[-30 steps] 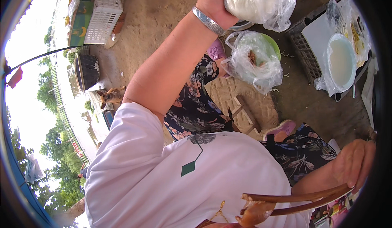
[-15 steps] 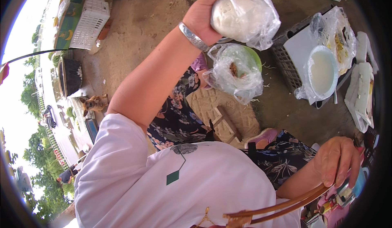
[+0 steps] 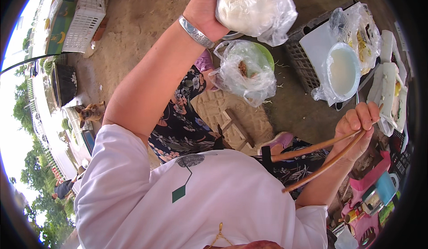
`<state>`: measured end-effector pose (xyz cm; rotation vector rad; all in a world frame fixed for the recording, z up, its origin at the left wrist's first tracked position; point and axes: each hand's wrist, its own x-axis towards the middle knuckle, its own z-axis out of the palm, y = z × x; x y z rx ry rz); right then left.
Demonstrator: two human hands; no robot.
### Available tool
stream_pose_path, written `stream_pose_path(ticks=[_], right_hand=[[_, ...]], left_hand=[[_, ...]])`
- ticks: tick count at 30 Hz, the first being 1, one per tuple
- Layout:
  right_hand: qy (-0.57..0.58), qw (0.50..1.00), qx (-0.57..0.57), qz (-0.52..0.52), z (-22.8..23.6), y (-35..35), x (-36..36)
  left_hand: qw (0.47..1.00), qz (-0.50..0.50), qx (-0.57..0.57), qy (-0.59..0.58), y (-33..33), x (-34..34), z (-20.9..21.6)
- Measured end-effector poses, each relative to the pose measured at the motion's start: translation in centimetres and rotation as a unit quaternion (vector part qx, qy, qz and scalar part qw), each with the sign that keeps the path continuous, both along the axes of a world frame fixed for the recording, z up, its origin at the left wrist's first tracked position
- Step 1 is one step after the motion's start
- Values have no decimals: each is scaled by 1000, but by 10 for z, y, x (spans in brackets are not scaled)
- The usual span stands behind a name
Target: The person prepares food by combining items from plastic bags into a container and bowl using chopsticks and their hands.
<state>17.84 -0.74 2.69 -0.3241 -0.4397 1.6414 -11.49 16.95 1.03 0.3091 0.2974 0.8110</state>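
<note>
High up, my left hand (image 3: 207,14) grips a clear plastic bag (image 3: 256,10) with a round white mass in it. My right hand (image 3: 359,126), at the right, pinches a pair of brown chopsticks (image 3: 327,168); their tips point back toward my shirt with nothing between them. Below the bag stands a green bowl (image 3: 269,58) lined with clear plastic, holding some brown food (image 3: 243,68). Beyond my right hand, a pale blue bowl (image 3: 330,72) of whitish liquid sits next to a clear bag with yellow food (image 3: 366,43).
The pale blue bowl stands on a white board (image 3: 312,48) over a dark crate (image 3: 302,66). A white foam box (image 3: 388,95) lies at the right. A small wooden frame (image 3: 236,128) is by my feet. A brown dog (image 3: 91,112) and a white crate (image 3: 84,21) are at the left.
My right hand has moved up, carrying the chopsticks away from the lower edge. Food seen at their tips earlier is no longer there. My left hand still holds the bag.
</note>
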Motion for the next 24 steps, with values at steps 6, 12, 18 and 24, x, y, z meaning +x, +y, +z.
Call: stream_pose_path(ticks=[6, 12, 18, 24], right_hand=[[-204, 973, -32, -100, -5, 6, -13], [-574, 817, -45, -21, -52, 15, -54], [-599, 797, -75, -10, -131, 20, -94], [-570, 801, -182, -19, -204, 14, -127]], left_hand=[[1000, -6, 11, -1, 0, -2, 4], [999, -24, 8, -30, 2, -1, 8], [999, -8, 15, -36, 1, -3, 11], [998, -16, 28, -50, 4, 0, 11]])
